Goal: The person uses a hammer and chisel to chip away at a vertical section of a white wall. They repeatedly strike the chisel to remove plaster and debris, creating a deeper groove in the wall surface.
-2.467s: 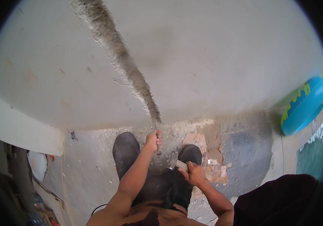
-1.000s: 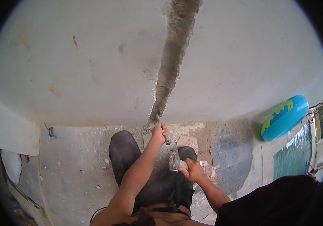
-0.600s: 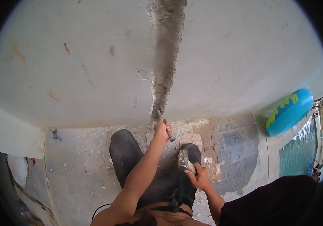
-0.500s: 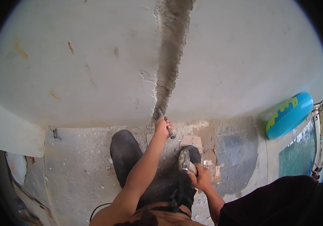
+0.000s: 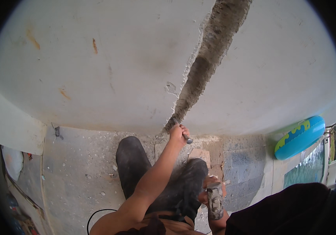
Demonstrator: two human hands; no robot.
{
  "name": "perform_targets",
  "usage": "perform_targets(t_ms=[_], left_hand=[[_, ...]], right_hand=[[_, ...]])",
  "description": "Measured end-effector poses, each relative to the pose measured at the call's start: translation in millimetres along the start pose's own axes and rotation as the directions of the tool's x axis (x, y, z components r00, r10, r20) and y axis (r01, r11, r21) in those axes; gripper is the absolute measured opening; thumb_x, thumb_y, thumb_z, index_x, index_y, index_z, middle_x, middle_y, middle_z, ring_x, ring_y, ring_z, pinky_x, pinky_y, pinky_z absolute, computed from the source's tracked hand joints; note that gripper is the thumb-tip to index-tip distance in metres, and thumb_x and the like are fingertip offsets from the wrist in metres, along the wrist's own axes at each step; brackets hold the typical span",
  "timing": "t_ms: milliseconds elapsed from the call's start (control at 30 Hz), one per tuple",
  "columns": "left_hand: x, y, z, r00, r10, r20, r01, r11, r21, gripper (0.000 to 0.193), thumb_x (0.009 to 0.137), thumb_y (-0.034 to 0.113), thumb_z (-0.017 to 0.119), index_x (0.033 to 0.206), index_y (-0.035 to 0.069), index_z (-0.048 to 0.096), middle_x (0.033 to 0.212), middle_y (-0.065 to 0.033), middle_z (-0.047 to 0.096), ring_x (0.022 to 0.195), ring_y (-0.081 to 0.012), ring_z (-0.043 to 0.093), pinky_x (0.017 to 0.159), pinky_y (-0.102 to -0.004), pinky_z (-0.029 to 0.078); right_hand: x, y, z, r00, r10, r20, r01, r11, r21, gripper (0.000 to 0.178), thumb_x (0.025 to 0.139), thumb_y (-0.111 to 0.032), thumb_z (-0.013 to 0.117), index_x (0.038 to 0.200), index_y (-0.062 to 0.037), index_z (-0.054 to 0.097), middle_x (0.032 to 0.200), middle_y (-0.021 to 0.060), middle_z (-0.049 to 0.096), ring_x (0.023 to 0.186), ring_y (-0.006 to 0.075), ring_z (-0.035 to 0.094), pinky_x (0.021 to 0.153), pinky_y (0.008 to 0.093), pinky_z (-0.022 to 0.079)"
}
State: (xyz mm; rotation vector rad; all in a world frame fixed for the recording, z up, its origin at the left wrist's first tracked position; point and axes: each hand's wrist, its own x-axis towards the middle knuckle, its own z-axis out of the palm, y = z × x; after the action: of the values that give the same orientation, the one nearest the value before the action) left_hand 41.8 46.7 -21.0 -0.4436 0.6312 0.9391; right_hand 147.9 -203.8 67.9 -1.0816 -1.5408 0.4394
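Note:
A rough grey groove (image 5: 203,70) runs down the white wall (image 5: 136,58) in front of me, narrowing toward the floor. At its lower end my left hand (image 5: 177,134) is wrapped round a metal chisel (image 5: 189,140). The chisel's tip points into the groove, and its butt end sticks out toward me. My right hand (image 5: 207,188) grips a hammer (image 5: 215,201) beside my right knee, apart from the chisel. The worn hammer head hides part of that hand and most of the handle.
My knees in dark trousers (image 5: 132,158) are bent near the wall's foot. Crumbs of plaster lie on the grey floor (image 5: 81,168). A flat piece of cardboard (image 5: 199,155) lies by my right knee. A blue and green inflatable ring (image 5: 301,137) leans at the right.
The hammer has swung down and back toward me, away from the chisel, and its head has turned. My left hand keeps the chisel at the groove's lower end. The view has tilted.

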Motion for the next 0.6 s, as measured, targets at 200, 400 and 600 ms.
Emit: perform_targets(t_ms=[200, 400, 600], left_hand=[[2.9, -10.6, 13.7, 1.0, 0.002, 0.027, -0.002, 1.0, -0.024, 0.033, 0.105, 0.032, 0.034, 0.08, 0.009, 0.036, 0.062, 0.0016, 0.035, 0.046, -0.0088, 0.034, 0.037, -0.022, 0.03], [16.5, 12.6, 18.7, 0.999, -0.009, 0.038, 0.014, 0.99, -0.141, 0.022, 0.097, 0.017, 0.036, 0.076, 0.01, 0.034, 0.06, 0.0014, 0.034, 0.043, -0.0104, 0.031, 0.037, -0.0231, 0.028], [12.6, 3.9, 29.5, 0.996, 0.088, -0.032, -0.091, 0.99, -0.112, 0.011, 0.086, 0.003, 0.031, 0.077, 0.007, 0.033, 0.063, -0.0021, 0.036, 0.045, -0.0108, 0.032, 0.037, -0.0233, 0.03]], right_hand=[[-53.4, 93.2, -4.1, 0.99, 0.019, 0.141, 0.073, 0.783, -0.618, 0.025, 0.091, -0.025, 0.061, 0.104, -0.0046, 0.055, 0.076, 0.0138, 0.059, 0.056, 0.0207, 0.055, 0.049, 0.0355, 0.041], [41.7, 38.0, 49.3, 0.925, 0.373, -0.068, -0.372, 0.857, -0.356, 0.024, 0.095, -0.027, 0.053, 0.09, -0.0045, 0.058, 0.062, 0.0115, 0.055, 0.047, 0.0207, 0.051, 0.045, 0.0371, 0.038], [57.9, 60.9, 64.9, 0.973, 0.223, -0.066, -0.23, 0.876, -0.424, 0.029, 0.096, -0.027, 0.052, 0.085, -0.0011, 0.058, 0.061, 0.0067, 0.054, 0.052, 0.0181, 0.053, 0.049, 0.0312, 0.038]])
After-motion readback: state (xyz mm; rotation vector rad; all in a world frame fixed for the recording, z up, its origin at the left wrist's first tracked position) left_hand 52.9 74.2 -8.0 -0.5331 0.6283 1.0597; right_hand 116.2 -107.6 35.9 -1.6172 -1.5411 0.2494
